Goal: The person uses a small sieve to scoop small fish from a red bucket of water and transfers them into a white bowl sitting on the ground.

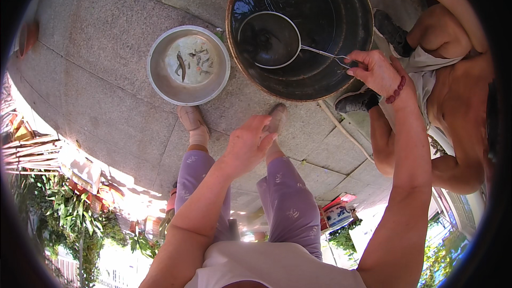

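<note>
My right hand (374, 72), with a beaded bracelet at the wrist, grips the wire handle of a round hoop strainer (300, 42) by its end. The hoop lies inside a large dark round tub (352, 24) with a rusty rim and dark water in it. Something dark shows within the hoop; I cannot tell what it is. My left hand (250, 144) hangs above my feet with fingers apart and nothing in it. Ahead of it, left of the tub, a metal basin (158, 84) stands on the paving, holding several small dark fish-like things (182, 66).
A person (456, 96) crouches at the right, shoes close to the tub. A pale hose or stick (344, 128) runs along the paving below the tub. Potted plants (80, 212) stand at the lower left, and a blue-and-white pot (338, 215) is behind my legs.
</note>
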A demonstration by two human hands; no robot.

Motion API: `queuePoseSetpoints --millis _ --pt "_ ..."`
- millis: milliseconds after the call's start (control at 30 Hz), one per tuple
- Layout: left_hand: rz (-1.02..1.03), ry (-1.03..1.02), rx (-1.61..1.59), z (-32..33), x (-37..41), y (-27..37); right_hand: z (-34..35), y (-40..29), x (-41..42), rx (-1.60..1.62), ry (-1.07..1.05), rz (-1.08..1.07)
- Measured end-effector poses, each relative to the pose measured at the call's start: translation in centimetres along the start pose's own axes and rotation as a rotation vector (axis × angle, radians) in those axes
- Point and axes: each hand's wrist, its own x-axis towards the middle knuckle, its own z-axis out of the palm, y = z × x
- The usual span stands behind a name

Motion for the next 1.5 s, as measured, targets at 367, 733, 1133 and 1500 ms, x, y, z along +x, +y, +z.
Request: queuePoseSetpoints --millis 367,733,1133,1500 --pt "-0.001 0.078 -0.035 -1.1 -0.2 0.5 0.2 1.3 -0.9 0.150 -0.045 0.108" --pt "0.273 0.416 0.417 -7.1 3.0 4.0 1.0 1.3 -1.6 0.210 -0.048 0.035" --pt "0.468 0.269 0.917 -10.4 8.4 5.0 3.1 3.7 -2.4 0.348 0.056 -0.052" --pt "0.493 0.157 1.057 -9.7 11.0 5.5 3.0 3.3 -3.9 0.431 0.060 -0.053"
